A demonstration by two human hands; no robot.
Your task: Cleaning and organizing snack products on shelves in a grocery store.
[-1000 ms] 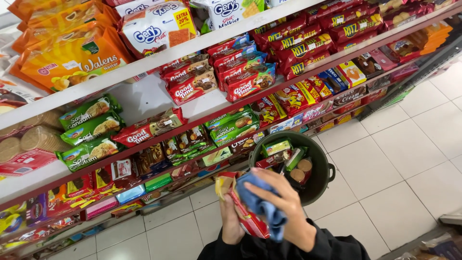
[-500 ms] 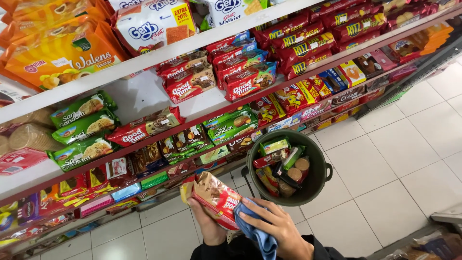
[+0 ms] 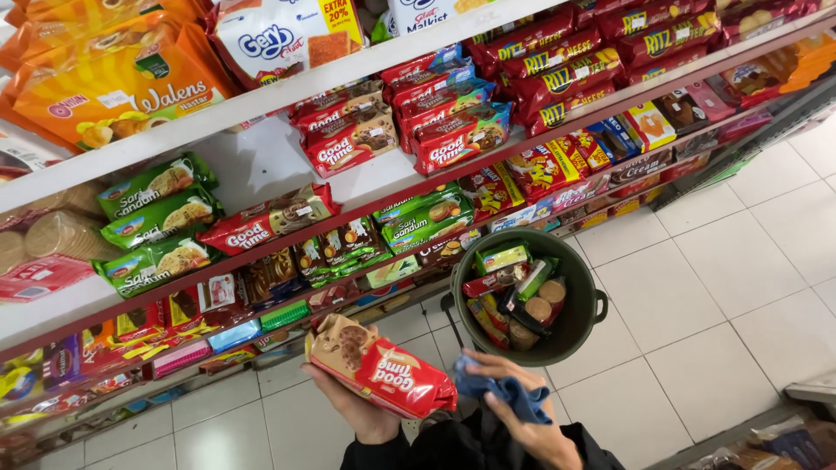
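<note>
My left hand holds a red cookie packet flat across its palm, low in the view. Just to its right, my right hand is closed on a crumpled blue cloth, which touches the packet's right end. A dark green bucket stands on the tiled floor beyond my right hand, filled with several snack packets and rolls of biscuits. Both sleeves are dark.
Shop shelves run across the upper view, packed with red, green, orange and white biscuit packets. A gap shows on the middle shelf beside the red packets. Pale floor tiles stretch to the right. Another stack of goods sits at the bottom right corner.
The cloth was over the packet a second ago; my right hand has drawn it off to the right. The packet now lies flat and lower in my left hand.
</note>
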